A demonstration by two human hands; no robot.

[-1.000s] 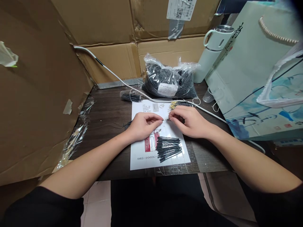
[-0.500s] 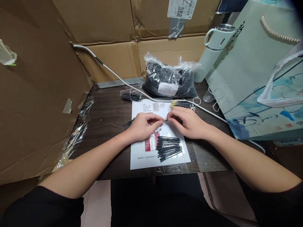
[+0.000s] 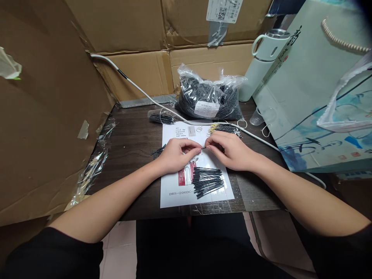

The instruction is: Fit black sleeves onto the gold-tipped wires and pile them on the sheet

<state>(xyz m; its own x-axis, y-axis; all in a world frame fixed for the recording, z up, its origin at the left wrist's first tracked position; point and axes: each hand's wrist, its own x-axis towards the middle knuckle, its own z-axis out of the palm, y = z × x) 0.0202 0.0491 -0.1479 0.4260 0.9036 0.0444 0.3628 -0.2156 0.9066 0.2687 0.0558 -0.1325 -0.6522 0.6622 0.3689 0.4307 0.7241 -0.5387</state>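
Over the printed sheet (image 3: 171, 199), my left hand (image 3: 180, 155) is closed in a pinch. My right hand (image 3: 229, 150) pinches too, its fingertips almost meeting the left ones. A short stretch of thin black wire (image 3: 204, 147) bridges the two pinches; most of it is hidden by the fingers. Below lies a pile of black wires (image 3: 207, 182), side by side on the paper. Just beyond my right hand is a bundle of black wires with gold-coloured ends (image 3: 223, 128). Short black tubes (image 3: 157, 152) lie left of my left hand, partly covered by it.
A clear bag packed with black pieces (image 3: 207, 97) stands at the back. Left of it lies a clear cup of black wires (image 3: 161, 117). A white cable (image 3: 142, 94) crosses the table. At the right are a pale flask (image 3: 263, 62) and a large paper bag (image 3: 316, 97).
My right hand has shifted slightly left, so the gap between the fingertips has narrowed. Both hands look still over the last half second.
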